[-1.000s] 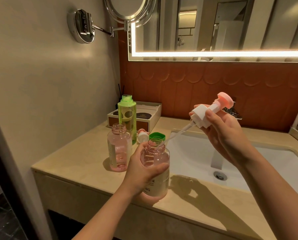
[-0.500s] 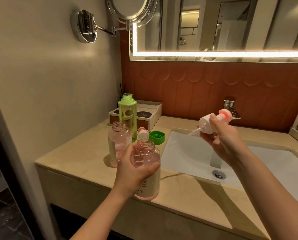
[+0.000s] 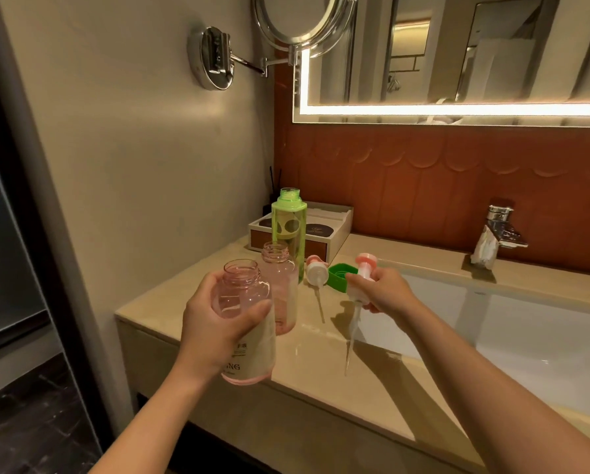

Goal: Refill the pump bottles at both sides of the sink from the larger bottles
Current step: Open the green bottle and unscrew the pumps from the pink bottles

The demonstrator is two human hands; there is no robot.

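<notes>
My left hand grips an uncapped pink bottle above the counter's front edge, left of the sink. My right hand holds a white pump head with a pink top, its dip tube hanging down over the counter. Behind the held bottle stand a second open pink bottle and a tall open green bottle. A second pump head lies on the counter beside a green cap.
The beige counter holds a white sink basin on the right, with a chrome tap at the back. A white tray box sits by the wall. A swing-arm mirror juts out above.
My right hand has carried the pump head down and left, from over the sink to the counter beside the green cap. My left hand has shifted the pink bottle slightly left.
</notes>
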